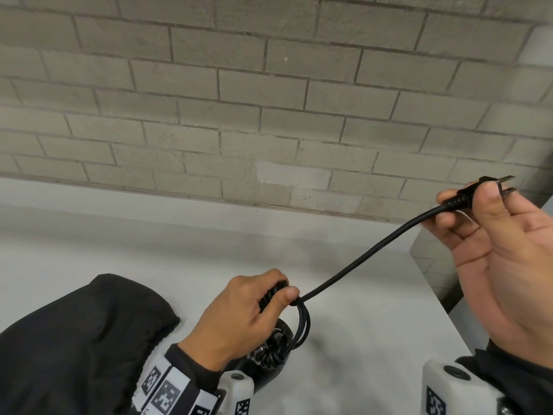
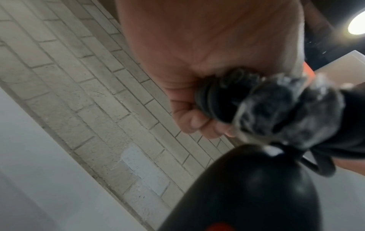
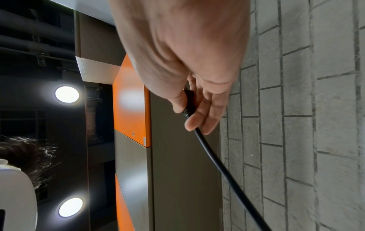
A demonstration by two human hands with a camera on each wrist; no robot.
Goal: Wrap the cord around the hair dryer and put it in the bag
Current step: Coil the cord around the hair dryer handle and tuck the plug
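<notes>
The left hand (image 1: 239,319), low in the middle of the head view, has its fingers curled round the cord-wound handle of the glossy black plastic hair dryer (image 1: 269,351), the thumb pressing down on the coils. The dryer's rounded body sits below and toward the lower edge of the frame, partly hidden under the wrist; in the left wrist view it fills the lower right (image 2: 247,195). From under the thumb a short loop hangs down, and the smooth black rubber cord (image 1: 368,256) rises diagonally to the upper right. There the right hand (image 1: 505,250) pinches the black two-pronged plug (image 1: 478,188) between thumb and fingers, the metal prongs pointing right, the other fingers loosely extended. A soft black fabric bag (image 1: 77,339) lies at the lower left on the pale grey table (image 1: 149,241), just beside the left wrist. A grey brick wall (image 1: 269,100) fills the upper frame.
</notes>
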